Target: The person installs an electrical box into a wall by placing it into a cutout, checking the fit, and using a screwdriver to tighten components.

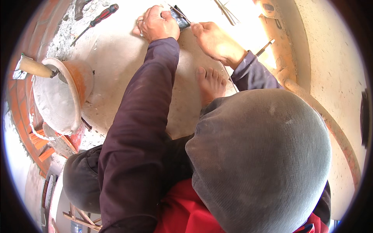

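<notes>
Near the top of the head view, my left hand [161,24] is closed with bent fingers and presses against a small, dark, shiny piece [180,19]. What lies under its palm is hidden. To its right, my right hand [218,42] pinches the end of a thin dark rod [181,14], which runs up and left across the dark piece. A second slim dark rod [265,47] sticks out beside my right cuff. Below my hands, the toes of a bare foot [211,82] rest on the pale, dusty surface [112,73].
A red-and-black screwdriver [103,16] and a hammer head [80,8] lie upper left. A mortar-filled orange bucket [58,99] tilts at left; a wooden-handled trowel [37,66] rests on it. Several thin sticks [227,12] lie upper right. Large rounded grey cloth [260,155] blocks the lower right.
</notes>
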`<state>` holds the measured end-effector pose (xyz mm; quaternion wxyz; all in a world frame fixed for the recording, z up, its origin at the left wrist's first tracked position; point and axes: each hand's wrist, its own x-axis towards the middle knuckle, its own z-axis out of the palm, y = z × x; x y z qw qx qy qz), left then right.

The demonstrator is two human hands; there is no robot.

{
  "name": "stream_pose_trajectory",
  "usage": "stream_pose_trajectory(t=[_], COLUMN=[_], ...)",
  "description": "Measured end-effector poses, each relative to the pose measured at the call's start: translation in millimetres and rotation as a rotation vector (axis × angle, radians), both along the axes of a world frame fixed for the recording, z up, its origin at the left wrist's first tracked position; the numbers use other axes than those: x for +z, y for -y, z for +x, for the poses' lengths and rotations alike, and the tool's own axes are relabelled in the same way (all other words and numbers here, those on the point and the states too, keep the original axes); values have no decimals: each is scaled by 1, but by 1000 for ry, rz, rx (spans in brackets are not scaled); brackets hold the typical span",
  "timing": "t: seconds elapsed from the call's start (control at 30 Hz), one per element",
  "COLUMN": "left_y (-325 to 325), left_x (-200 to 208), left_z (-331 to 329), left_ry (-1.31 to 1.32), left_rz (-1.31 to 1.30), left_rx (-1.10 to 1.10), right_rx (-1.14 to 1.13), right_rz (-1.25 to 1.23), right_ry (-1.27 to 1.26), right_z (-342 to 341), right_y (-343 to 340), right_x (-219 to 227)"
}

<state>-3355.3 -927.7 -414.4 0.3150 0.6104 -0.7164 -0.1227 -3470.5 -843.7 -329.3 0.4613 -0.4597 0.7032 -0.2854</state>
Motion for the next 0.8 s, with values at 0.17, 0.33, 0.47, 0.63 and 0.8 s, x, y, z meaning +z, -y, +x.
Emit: stream_pose_trajectory(t=[0.17,0.33,0.47,0.63,0.8], left_y=[2,3,0,-1,-5], left_x=[6,0,4,4,10], left_z=[-11,-2,-8,-6,-17], left_ry=[-72,-24,-61,24,44], left_rz=[69,11,100,47,82], left_rx=[-62,-40,-43,-74,-69], right_rx=[109,2,-34,-72,41], right_rz=[-396,-87,212,222,199], right_ry=[-198,106,135,221,68], right_z=[-16,-6,-5,-10,-9], right_y=[7,11,19,10,7], right_x=[-31,1,6,-4,5])
